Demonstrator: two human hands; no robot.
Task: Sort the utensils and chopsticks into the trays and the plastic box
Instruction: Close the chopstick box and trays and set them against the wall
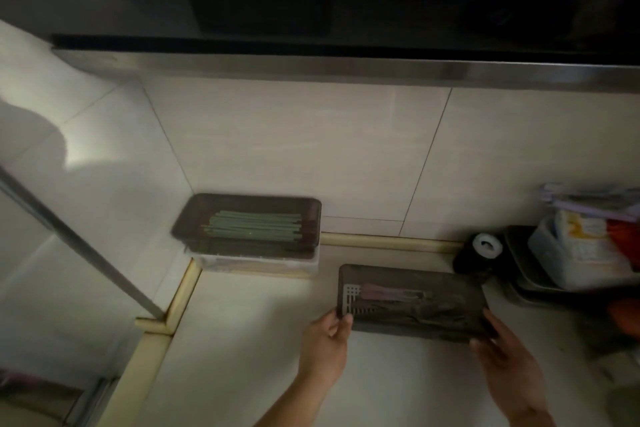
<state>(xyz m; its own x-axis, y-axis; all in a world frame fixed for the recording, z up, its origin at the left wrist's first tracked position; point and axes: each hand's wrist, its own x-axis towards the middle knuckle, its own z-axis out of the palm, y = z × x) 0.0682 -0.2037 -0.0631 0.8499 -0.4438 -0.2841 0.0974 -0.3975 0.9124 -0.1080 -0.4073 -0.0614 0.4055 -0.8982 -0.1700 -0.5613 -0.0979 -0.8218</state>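
Dark translucent plastic tray point(412, 302) at lower centre, slotted base; clear plastic box point(258, 262) at centre left; glossy pale wall tiles point(311, 149); brushed metal strip point(346, 68) across upper frame; matt countertop point(249, 357)

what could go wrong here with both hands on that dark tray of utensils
1. The left hand and right hand grip only the short ends of the dark tray; if it tilts, the loose utensils may slide out.
2. The black container sits just beyond the tray's far right corner and could get knocked.
3. The scene is dim and blurred, so placing it near the chopstick tray stacked on the clear plastic box may go astray.
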